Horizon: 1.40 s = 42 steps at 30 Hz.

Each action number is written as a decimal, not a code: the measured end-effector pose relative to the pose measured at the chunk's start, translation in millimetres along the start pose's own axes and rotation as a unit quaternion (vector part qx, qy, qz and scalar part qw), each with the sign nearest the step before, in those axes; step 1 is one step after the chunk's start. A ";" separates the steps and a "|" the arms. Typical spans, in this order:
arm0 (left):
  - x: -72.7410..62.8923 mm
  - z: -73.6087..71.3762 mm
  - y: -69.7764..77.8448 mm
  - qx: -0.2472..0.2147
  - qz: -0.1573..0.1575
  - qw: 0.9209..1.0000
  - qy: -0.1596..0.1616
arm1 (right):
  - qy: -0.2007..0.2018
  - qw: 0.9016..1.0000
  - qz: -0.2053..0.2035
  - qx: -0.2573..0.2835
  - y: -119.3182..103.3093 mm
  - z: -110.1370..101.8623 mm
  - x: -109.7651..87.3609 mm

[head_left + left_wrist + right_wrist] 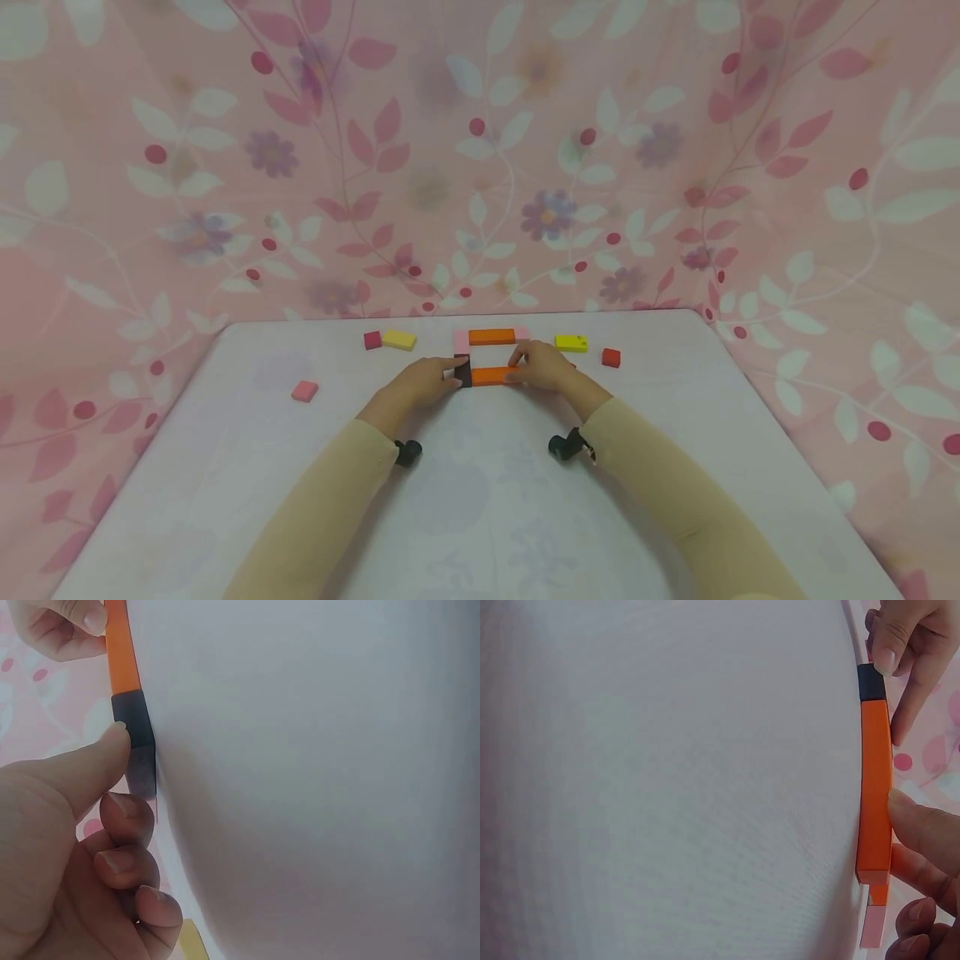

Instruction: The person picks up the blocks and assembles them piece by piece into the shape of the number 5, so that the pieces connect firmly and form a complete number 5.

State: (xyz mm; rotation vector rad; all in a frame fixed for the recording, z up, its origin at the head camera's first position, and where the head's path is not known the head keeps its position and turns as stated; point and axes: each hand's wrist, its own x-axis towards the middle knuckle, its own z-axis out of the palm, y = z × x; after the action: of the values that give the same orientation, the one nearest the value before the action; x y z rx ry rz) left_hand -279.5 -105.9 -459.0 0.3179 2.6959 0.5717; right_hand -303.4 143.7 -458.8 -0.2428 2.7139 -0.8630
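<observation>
My left hand (422, 380) pinches a black block (462, 372), its thumb laid on the block in the left wrist view (132, 720). Butted against that block's right side is a long orange block (491, 377). My right hand (546, 367) pinches this orange block toward its right end, with the thumb on the near side and covering part of it. Behind both lies a second orange block (491, 337), with a pink block (461, 341) at its left end and another pink block (522, 333) at its right.
Left of the hands lie a dark red block (372, 340), a pale yellow block (399, 340) and a loose pink block (304, 391). A bright yellow block (572, 343) and a red block (611, 357) lie right on the white table (480, 517). Flowered cloth (480, 167) hangs behind.
</observation>
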 end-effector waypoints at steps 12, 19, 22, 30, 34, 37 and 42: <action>0.7 2.5 -1.3 0.000 0.006 1.000 0.011 | 0.003 1.000 -0.005 -0.001 0.1 -1.8 -3.2; 0.7 5.3 -2.9 -0.008 0.010 1.000 0.023 | 0.009 1.000 -0.014 -0.010 6.2 -3.8 -4.0; 0.1 5.2 -3.2 -0.001 0.011 1.000 0.028 | 0.010 0.999 -0.025 -0.020 8.7 -3.7 -2.4; 0.3 5.1 -2.3 -0.005 0.008 0.999 0.033 | 0.008 0.999 -0.032 -0.019 10.0 -3.3 -1.7; 1.0 5.4 -2.6 -0.007 0.005 0.999 0.034 | 0.006 0.999 -0.028 -0.016 9.4 -3.1 -1.7; 1.3 5.3 -2.6 -0.007 0.005 0.999 0.033 | 0.004 1.000 -0.025 -0.017 9.6 -3.0 -1.9; 1.1 4.1 -1.0 -0.006 0.005 0.999 0.033 | 0.005 0.999 -0.028 -0.021 10.3 -3.3 -2.5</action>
State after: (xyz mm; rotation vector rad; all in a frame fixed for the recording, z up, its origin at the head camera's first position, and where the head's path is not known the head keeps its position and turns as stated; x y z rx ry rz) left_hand -278.9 -105.1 -463.3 0.3157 2.7546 0.6124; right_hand -302.8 154.3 -461.8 -0.3257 2.7477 -0.8253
